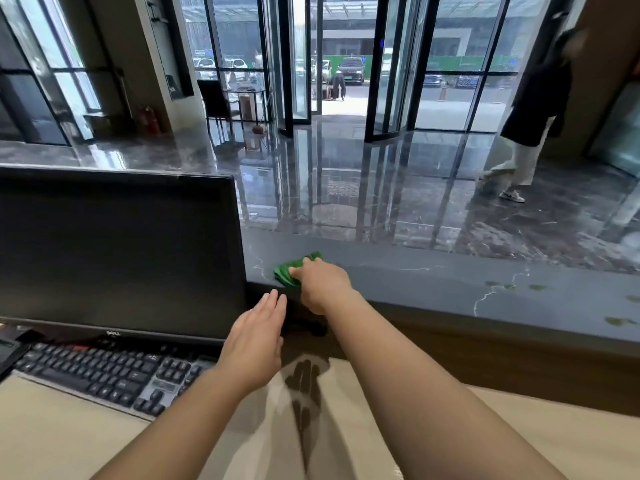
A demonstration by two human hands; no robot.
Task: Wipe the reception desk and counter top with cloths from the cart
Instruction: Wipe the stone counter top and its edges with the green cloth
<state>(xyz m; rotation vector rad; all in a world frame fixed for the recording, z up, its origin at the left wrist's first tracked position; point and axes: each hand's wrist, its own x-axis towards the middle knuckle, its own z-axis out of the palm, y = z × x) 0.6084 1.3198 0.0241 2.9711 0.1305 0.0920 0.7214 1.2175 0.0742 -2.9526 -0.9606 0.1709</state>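
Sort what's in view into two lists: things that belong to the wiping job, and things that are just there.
Belongs to the job:
- green cloth, under the right hand
- dark counter top
- beige desk surface
- left hand, open and empty above the desk

Just there:
- monitor
- keyboard
- person walking across the lobby

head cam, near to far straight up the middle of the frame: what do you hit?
Beige lower desk surface → open left hand → right hand pressing the crumpled green cloth → dark grey marble counter top → glossy marble lobby floor → glass entrance doors.
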